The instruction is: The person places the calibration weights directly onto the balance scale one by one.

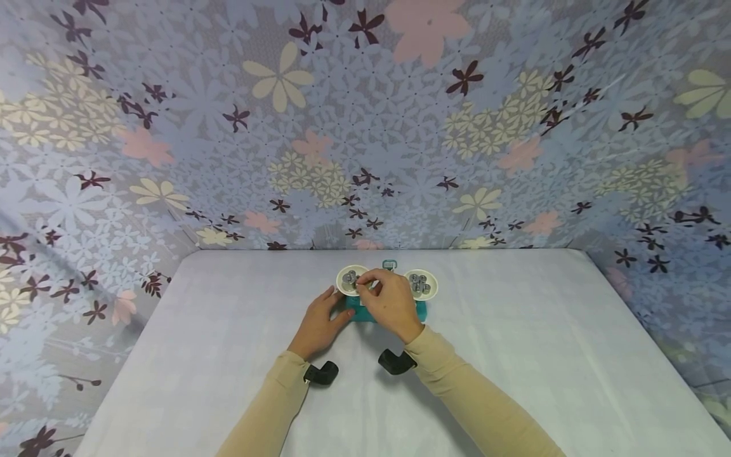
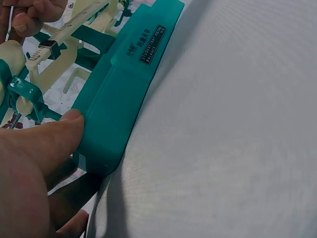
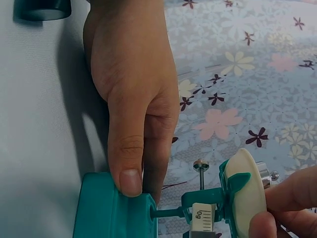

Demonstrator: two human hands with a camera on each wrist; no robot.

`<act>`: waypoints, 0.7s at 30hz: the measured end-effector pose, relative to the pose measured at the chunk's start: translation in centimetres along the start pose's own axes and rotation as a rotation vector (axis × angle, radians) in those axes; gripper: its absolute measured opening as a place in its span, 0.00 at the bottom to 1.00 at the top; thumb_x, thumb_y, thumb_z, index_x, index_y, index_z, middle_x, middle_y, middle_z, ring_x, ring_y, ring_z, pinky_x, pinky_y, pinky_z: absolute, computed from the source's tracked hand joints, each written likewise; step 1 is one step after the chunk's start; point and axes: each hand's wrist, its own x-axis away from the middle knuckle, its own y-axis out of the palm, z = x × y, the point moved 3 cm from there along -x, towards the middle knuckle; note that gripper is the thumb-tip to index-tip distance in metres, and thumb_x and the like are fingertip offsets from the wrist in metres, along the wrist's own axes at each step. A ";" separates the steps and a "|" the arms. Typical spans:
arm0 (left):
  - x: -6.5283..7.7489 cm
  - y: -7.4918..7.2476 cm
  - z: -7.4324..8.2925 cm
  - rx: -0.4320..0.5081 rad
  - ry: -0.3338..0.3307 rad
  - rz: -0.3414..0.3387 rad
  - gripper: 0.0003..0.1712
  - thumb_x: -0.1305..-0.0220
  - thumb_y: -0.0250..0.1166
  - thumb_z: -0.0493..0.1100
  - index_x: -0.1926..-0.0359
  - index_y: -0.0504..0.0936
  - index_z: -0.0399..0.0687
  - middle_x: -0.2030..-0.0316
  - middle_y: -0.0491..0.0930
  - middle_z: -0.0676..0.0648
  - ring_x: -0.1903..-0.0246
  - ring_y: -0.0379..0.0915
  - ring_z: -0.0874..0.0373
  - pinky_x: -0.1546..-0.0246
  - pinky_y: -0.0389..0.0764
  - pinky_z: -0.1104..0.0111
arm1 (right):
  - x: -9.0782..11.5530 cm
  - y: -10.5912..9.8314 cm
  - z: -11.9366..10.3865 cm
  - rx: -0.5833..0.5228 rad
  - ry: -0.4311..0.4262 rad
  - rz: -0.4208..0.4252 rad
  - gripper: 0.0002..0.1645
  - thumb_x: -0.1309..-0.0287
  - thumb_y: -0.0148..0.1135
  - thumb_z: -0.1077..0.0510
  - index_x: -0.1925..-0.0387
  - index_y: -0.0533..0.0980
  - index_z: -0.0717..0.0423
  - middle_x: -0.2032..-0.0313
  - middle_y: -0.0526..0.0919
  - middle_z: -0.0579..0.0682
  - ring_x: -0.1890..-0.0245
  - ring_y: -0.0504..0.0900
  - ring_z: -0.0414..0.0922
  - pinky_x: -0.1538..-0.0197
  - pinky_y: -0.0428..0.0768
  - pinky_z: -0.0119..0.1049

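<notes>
A teal tray balance with two cream pans stands on the table. Its left end is gripped by my left hand, thumb on the front of the base and fingers behind. My right hand reaches across the balance to the left pan. There its thumb and forefinger pinch what seems to be a small metal weight, mostly hidden by the fingers. Metal weights sit in that pan. Several more weights stand in the right pan. Part of the beam shows its scale in the left wrist view.
A pale cloth covers the table. Flower-patterned material rises behind the table and at both sides. Black wrist mounts stick out from both sleeves. The balance stands close to the table's back edge.
</notes>
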 end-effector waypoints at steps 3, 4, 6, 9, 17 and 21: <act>0.0 0.1 -0.2 -0.001 0.002 -0.002 0.34 0.28 0.62 0.53 0.30 0.70 0.38 0.30 0.66 0.34 0.28 0.57 0.37 0.30 0.59 0.41 | 0.0 0.0 0.0 -0.004 -0.002 0.000 0.04 0.41 0.68 0.63 0.66 0.87 0.54 0.71 0.86 0.45 0.83 0.73 0.37 0.80 0.72 0.34; 0.0 0.1 -0.2 -0.002 0.004 -0.001 0.34 0.28 0.62 0.52 0.30 0.70 0.38 0.30 0.66 0.34 0.28 0.57 0.37 0.30 0.59 0.41 | 0.1 -0.1 0.0 -0.007 -0.002 0.000 0.04 0.41 0.68 0.63 0.66 0.87 0.54 0.71 0.86 0.45 0.83 0.73 0.37 0.80 0.72 0.34; 0.0 0.1 -0.3 -0.006 0.006 -0.004 0.34 0.28 0.61 0.53 0.30 0.71 0.37 0.30 0.66 0.33 0.29 0.57 0.36 0.30 0.60 0.41 | 0.1 -0.1 0.0 -0.014 -0.001 0.000 0.04 0.41 0.68 0.63 0.65 0.87 0.54 0.70 0.86 0.45 0.83 0.73 0.37 0.80 0.73 0.34; 0.0 0.1 -0.3 -0.009 0.012 -0.003 0.34 0.28 0.61 0.53 0.31 0.71 0.36 0.30 0.66 0.33 0.29 0.58 0.35 0.30 0.60 0.40 | 0.3 -0.2 -0.1 -0.018 0.000 -0.002 0.04 0.40 0.67 0.63 0.65 0.87 0.54 0.70 0.86 0.45 0.82 0.73 0.37 0.79 0.73 0.34; 0.0 0.2 -0.3 -0.007 0.002 -0.007 0.34 0.29 0.61 0.54 0.30 0.71 0.37 0.30 0.66 0.34 0.28 0.57 0.36 0.30 0.59 0.41 | 0.8 -0.8 -0.3 -0.039 -0.024 0.002 0.05 0.40 0.67 0.64 0.63 0.86 0.55 0.70 0.86 0.46 0.83 0.72 0.38 0.79 0.72 0.34; 0.0 0.2 -0.3 -0.012 0.009 0.001 0.34 0.29 0.61 0.53 0.31 0.71 0.37 0.30 0.66 0.33 0.29 0.57 0.36 0.30 0.59 0.41 | 1.1 -1.2 -0.2 -0.036 -0.031 0.003 0.05 0.41 0.68 0.65 0.63 0.86 0.55 0.68 0.87 0.47 0.82 0.71 0.38 0.77 0.71 0.33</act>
